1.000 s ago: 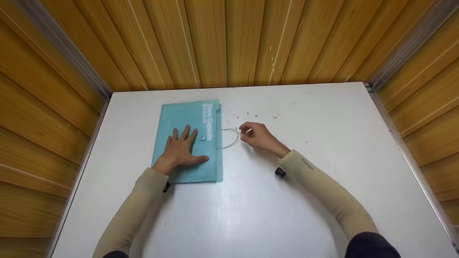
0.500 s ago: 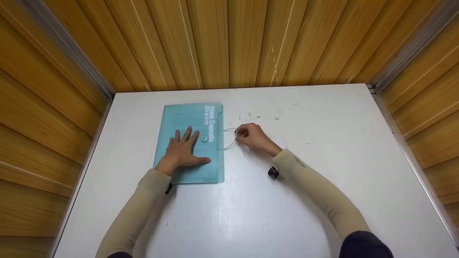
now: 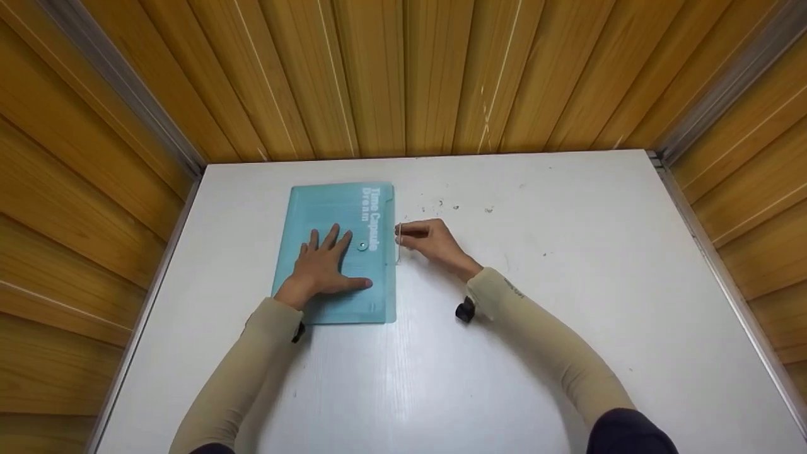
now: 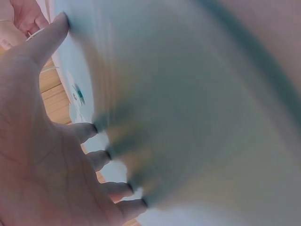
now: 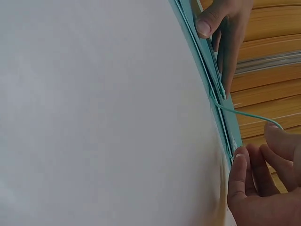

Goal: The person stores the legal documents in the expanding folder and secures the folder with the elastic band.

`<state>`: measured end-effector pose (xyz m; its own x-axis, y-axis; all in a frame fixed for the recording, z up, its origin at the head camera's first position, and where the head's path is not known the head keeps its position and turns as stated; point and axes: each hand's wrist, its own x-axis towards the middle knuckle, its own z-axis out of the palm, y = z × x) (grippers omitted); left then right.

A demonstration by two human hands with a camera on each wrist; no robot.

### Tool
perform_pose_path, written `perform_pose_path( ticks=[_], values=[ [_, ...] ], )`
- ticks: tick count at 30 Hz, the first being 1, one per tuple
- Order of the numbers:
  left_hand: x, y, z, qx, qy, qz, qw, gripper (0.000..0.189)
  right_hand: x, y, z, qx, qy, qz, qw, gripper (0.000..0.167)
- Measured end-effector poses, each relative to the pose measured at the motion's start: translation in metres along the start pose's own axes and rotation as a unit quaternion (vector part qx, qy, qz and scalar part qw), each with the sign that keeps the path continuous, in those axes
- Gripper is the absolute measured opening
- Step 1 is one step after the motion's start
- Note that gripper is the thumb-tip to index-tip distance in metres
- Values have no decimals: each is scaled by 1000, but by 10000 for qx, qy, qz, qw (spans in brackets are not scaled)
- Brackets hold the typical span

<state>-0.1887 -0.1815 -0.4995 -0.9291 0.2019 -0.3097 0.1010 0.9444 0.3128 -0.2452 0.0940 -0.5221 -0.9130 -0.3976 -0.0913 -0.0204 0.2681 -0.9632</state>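
Observation:
A translucent teal document folder (image 3: 331,205) lies on the table with white lettering along its right side. My left hand (image 3: 320,268) rests flat on its cover, fingers spread, beside a round snap button (image 3: 362,246). At the folder's right edge my right hand (image 3: 432,238) holds a thin elastic cord loop. In the right wrist view the cord (image 5: 249,114) runs from the folder's edge to the thumb, and the other fingertips (image 5: 239,160) are at that edge. In the left wrist view the folder cover fills most of the frame under the left palm (image 4: 51,165).
The white table (image 3: 536,334) reaches to wood-plank walls (image 3: 435,75) at the back and both sides. Several small dark marks or bits (image 3: 456,207) show on the tabletop beyond the right hand.
My right hand has moved left, from beside the cord loop to the folder's edge, taking hold of the loop, which is now drawn in close. The left hand stays in place on the folder.

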Motion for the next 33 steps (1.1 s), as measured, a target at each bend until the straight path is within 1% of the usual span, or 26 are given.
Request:
perform_pose_path(
  ticks=[4, 7, 11, 16, 21, 25, 30, 33],
  values=[
    [0, -1, 0, -25, 36, 1, 10000, 124, 3, -4, 10, -296, -22, -189, 9994, 38],
    [0, -1, 1, -7, 66, -1, 10000, 124, 7, -8, 18, -621, -44, -448, 9971, 38],
    [1, -4, 2, 41, 98, 7, 9999, 124, 12, -15, 29, -1157, -121, -754, 9903, 37],
    [2, -3, 3, 78, 91, 63, 9999, 124, 19, -20, 37, -1714, -210, -942, 9805, 35],
    [3, -3, 1, 201, 105, 100, 9997, 124, 24, -22, 41, -2225, -168, -1008, 9696, 36],
    [2, -2, 0, 182, 125, 104, 9997, 123, 25, -25, 46, -2586, -216, -956, 9610, 37],
    [2, -3, 0, 126, 114, 85, 9998, 123, 26, -30, 54, -3092, -301, -884, 9464, 42],
    [2, -2, 0, 96, 132, 115, 9998, 122, 27, -32, 57, -3268, -293, -803, 9412, 44]
  ],
)
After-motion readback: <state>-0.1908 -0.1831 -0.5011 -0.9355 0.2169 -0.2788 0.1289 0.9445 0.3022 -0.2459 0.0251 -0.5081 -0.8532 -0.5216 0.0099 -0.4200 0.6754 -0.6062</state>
